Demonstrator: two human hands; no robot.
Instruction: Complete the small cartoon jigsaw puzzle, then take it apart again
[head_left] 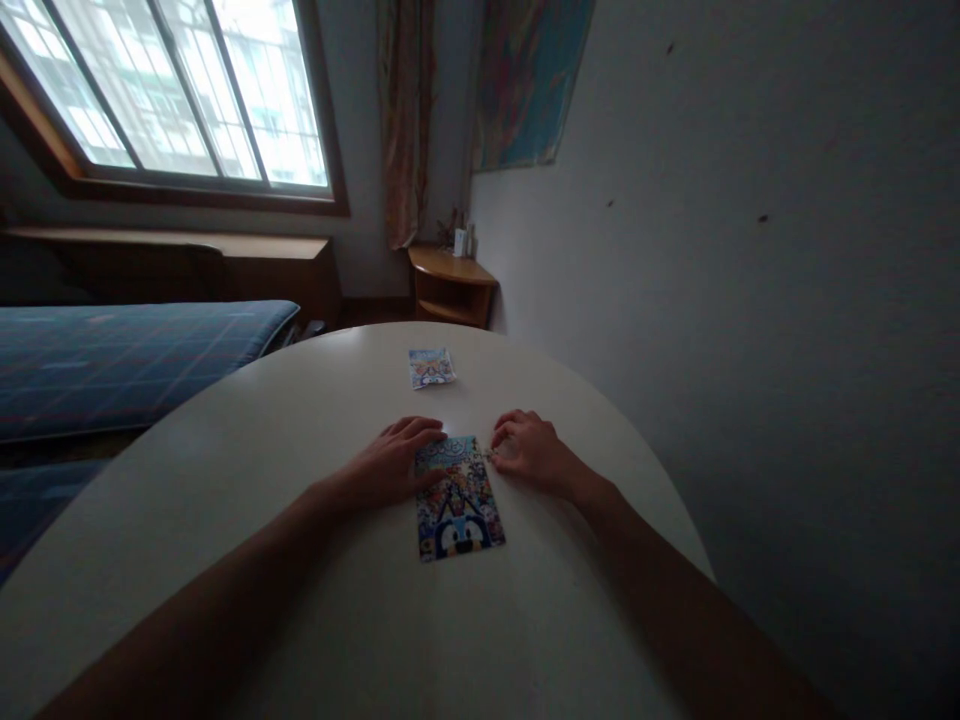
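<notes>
A rectangular picture puzzle (463, 510) with a blue cartoon dog's face lies flat on the white round table (315, 600). My left hand (394, 462) rests at its upper left edge, fingers stretched out and the thumb lying on the picture. At the upper right edge, my right hand (529, 452) has its fingers curled in a pinch. By those fingertips shows a small puzzle piece (487, 454), partly hidden and too small to make out well. Farther back on the table is a creased sheet (431, 368) bearing a similar dog picture.
A bed with a blue checked cover (142, 350) stands to the left, beyond the table's edge. Behind the table is a wooden corner shelf (450, 265) with small items on top. A bare wall (750, 330) runs close along the right side.
</notes>
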